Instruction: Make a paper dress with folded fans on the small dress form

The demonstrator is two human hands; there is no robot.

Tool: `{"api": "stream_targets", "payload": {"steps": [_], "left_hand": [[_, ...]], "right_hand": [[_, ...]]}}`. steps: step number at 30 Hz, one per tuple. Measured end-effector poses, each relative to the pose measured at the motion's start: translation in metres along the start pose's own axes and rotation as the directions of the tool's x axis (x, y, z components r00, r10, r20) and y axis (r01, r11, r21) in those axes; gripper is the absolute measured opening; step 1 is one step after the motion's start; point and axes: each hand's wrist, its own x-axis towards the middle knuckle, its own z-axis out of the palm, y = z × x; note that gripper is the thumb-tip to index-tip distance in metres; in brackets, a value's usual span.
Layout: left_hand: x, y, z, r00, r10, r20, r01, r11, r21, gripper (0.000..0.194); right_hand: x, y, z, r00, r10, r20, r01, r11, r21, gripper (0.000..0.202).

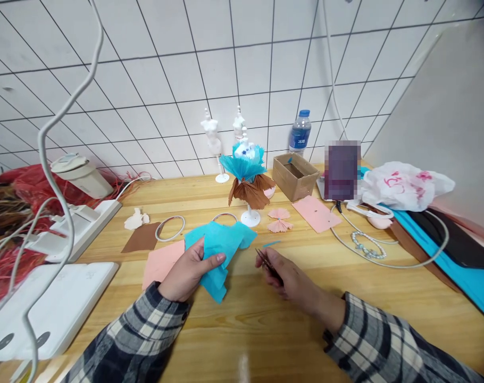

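Observation:
Pinched under the thumb of my left hand (190,268) is a crumpled, folded piece of blue crepe paper (218,242). My right hand (293,279) is closed around a pair of small scissors (269,263), their points facing the blue paper but apart from it; the handles are mostly hidden by the fingers. A thin blue paper strip (272,243) lies just beyond the scissor tips. Behind the hands stands a small white mannequin (250,215) dressed in a blue paper top (242,169) and a brown pleated paper skirt (256,191).
Pink paper (158,263), brown paper (140,238) and a white ring (170,229) lie left. Further back are two bare mannequins (212,141), a cardboard box (295,178) and a water bottle (300,133). A power strip (86,229) and hanging cable (46,138) are at left, a plastic bag (405,183) right.

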Motion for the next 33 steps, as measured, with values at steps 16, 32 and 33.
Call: {"api": "stream_targets", "payload": {"steps": [16,32,33], "left_hand": [[0.001,-0.025,0.023,0.996,0.081,-0.021,-0.078,0.988,0.136,0.045],[0.002,-0.026,0.024,0.994,0.105,-0.030,-0.101,0.988,0.117,0.057],[0.002,-0.026,0.024,0.994,0.108,-0.031,-0.104,0.988,0.117,0.058]], "right_hand": [[0.007,0.013,0.007,0.997,0.080,0.004,-0.077,0.970,-0.232,0.067],[0.009,0.010,0.005,0.997,0.064,0.048,-0.057,0.988,-0.143,0.065],[0.009,0.011,0.005,0.997,0.064,0.049,-0.056,0.988,-0.147,0.064]]}}
